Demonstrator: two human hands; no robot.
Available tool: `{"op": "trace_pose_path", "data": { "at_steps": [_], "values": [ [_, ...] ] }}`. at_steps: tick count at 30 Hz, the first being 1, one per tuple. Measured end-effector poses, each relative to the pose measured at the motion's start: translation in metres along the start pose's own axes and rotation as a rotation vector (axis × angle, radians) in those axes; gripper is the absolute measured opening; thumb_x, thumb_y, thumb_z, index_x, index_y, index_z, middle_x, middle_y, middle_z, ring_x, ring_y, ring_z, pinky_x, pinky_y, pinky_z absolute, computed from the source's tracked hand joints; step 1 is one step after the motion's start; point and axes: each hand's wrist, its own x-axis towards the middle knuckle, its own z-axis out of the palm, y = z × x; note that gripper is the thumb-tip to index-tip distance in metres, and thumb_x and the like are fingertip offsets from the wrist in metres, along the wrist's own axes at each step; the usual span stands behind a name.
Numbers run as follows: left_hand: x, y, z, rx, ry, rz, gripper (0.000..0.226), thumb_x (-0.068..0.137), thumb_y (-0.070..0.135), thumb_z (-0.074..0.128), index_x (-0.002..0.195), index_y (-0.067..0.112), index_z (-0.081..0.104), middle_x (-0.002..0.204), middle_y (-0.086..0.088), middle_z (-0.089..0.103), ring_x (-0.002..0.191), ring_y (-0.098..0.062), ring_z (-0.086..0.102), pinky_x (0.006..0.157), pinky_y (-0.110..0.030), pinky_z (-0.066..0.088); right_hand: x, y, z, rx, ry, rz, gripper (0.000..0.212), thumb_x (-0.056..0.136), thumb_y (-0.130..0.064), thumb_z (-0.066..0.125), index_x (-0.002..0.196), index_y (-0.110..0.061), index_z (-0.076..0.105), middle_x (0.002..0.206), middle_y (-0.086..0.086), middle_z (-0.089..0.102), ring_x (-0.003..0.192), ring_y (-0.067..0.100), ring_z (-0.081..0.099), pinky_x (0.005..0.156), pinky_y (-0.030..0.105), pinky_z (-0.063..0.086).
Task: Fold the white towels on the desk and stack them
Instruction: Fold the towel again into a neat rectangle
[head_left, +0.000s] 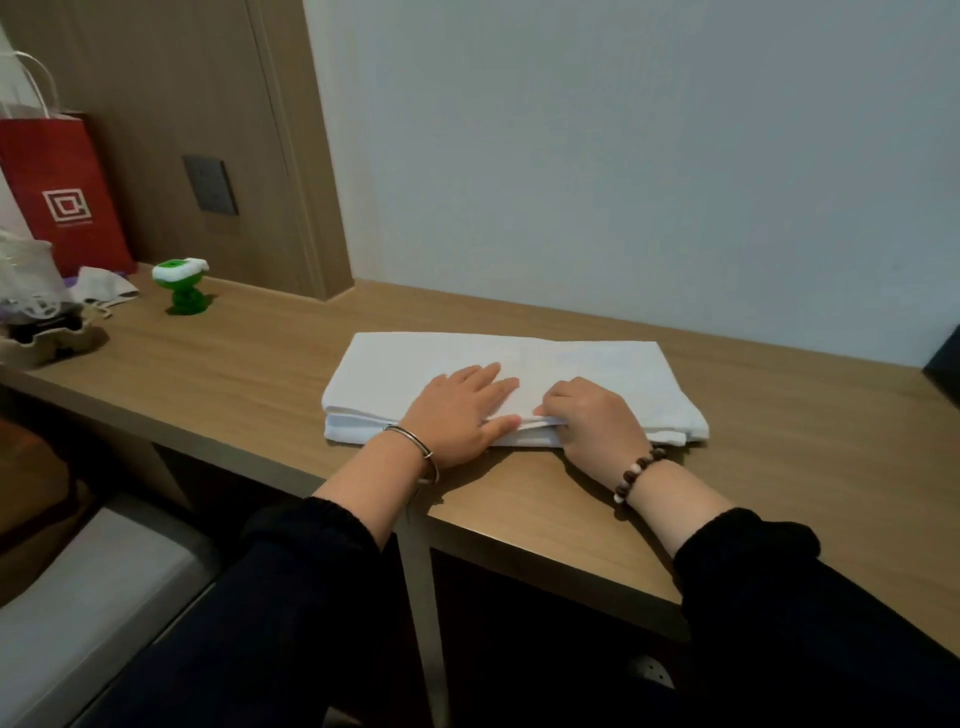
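The wooden desk (779, 415) runs from the far left to the near right, against a pale wall. The white towels (571, 353) lie on it as one flat, oblong bundle, directly under both hands and close to the desk's near edge. The top surface is smooth with a few faint creases. Along the near side several folded layers show one above another, and the lowest sticks out a little at the left corner. How many towels make up the bundle cannot be told.

The left hand (462, 410) lies palm down on the top layer with its fingers straight and slightly spread, pointing away from the person. It presses flat and grips nothing, and its thumb rests along the near edge. The right hand (597, 421) sits just beside it, almost touching. Its fingers are curled at the near edge of the bundle and the thumb is laid on top, so it pinches the upper layers there.

Both arms wear black sleeves (311, 561). A thin metal bangle (415, 447) circles the left wrist and a bead bracelet (641, 470) the right.

Well away to the left of the hands, a red paper bag (62, 192) stands at the far end of the desk. A small green toy (182, 286) stands between the bag and the towels.
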Motion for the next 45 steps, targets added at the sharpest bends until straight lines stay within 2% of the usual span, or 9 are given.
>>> {"op": "trace_pose_path", "data": {
  "at_steps": [4,9,16,19,22,27,34,41,45],
  "values": [
    [0.004,-0.005,0.007,0.060,-0.032,-0.025,0.061,0.093,0.062,0.022,0.149,0.040,0.010,0.159,0.009,0.003,0.146,-0.015,0.005,0.116,-0.047,0.010,-0.007,0.021,-0.010,-0.056,0.053,0.052,0.026,0.067,0.013,0.066,0.082,-0.006,0.073,0.088,0.011,0.068,0.086,0.033,0.060,0.071,0.037,0.047],
    [0.000,-0.011,0.009,0.089,-0.042,-0.016,0.071,0.086,0.073,0.023,0.148,0.044,0.003,0.159,0.010,0.000,0.146,-0.014,0.001,0.117,-0.049,0.008,-0.019,0.066,-0.021,-0.119,0.174,0.674,0.039,0.076,0.005,0.052,0.109,-0.013,0.064,0.107,0.011,0.053,0.099,0.031,0.048,0.071,0.031,0.034],
    [0.000,-0.006,0.005,-0.010,0.032,0.004,0.056,0.096,0.055,0.031,0.148,0.038,0.018,0.158,0.009,0.010,0.145,-0.013,0.010,0.117,-0.044,0.013,-0.024,0.082,-0.034,0.532,0.348,1.039,0.028,0.089,-0.005,0.046,0.112,-0.005,0.063,0.103,0.013,0.066,0.083,0.029,0.060,0.072,0.035,0.049],
    [-0.001,-0.001,0.002,-0.090,0.179,0.132,0.046,0.096,0.039,0.047,0.140,0.026,0.043,0.152,0.003,0.031,0.137,-0.016,0.031,0.110,-0.029,0.024,-0.023,0.082,-0.046,0.822,0.299,1.184,0.030,0.093,-0.020,0.042,0.088,-0.006,0.068,0.091,0.018,0.069,0.063,0.024,0.059,0.053,0.029,0.045],
    [0.000,0.011,-0.002,-0.060,0.335,0.236,0.024,0.090,0.023,0.062,0.111,0.015,0.069,0.118,-0.009,0.062,0.106,-0.028,0.057,0.079,-0.035,0.048,-0.023,0.081,-0.052,0.814,0.188,1.150,0.040,0.091,-0.043,0.052,0.080,-0.008,0.068,0.075,0.007,0.067,0.057,0.017,0.058,0.042,0.020,0.040],
    [0.006,0.025,-0.005,-0.038,0.517,0.314,0.008,0.071,0.002,0.077,0.073,0.008,0.073,0.065,-0.011,0.056,0.057,-0.028,0.056,0.039,-0.032,0.045,-0.021,0.083,-0.048,0.788,0.007,1.032,0.005,0.087,-0.010,0.064,0.091,-0.009,0.065,0.079,0.000,0.064,0.068,0.011,0.058,0.041,0.014,0.042],
    [0.011,0.031,-0.002,-0.096,0.427,0.234,0.006,0.081,0.006,0.070,0.082,0.008,0.075,0.073,-0.014,0.056,0.062,-0.032,0.057,0.048,-0.034,0.045,-0.003,0.089,-0.028,0.748,0.299,1.004,0.020,0.087,-0.011,0.060,0.107,-0.015,0.059,0.099,0.005,0.064,0.087,0.020,0.061,0.071,0.028,0.046],
    [0.016,0.026,0.009,-0.061,0.318,0.150,0.025,0.096,0.027,0.052,0.113,0.017,0.068,0.094,-0.012,0.054,0.085,-0.028,0.051,0.062,-0.029,0.034,0.009,0.086,-0.007,0.535,0.437,0.875,0.008,0.093,-0.011,0.049,0.094,-0.019,0.048,0.084,-0.002,0.056,0.076,0.017,0.051,0.058,0.024,0.034],
    [0.011,0.032,-0.002,-0.018,0.397,0.258,0.006,0.082,0.007,0.069,0.086,0.006,0.073,0.073,-0.014,0.055,0.061,-0.030,0.055,0.045,-0.031,0.040,0.010,0.088,-0.001,0.487,0.456,0.942,0.009,0.086,-0.007,0.045,0.085,-0.015,0.050,0.070,-0.006,0.050,0.065,0.016,0.046,0.051,0.024,0.033]
  ]
}}
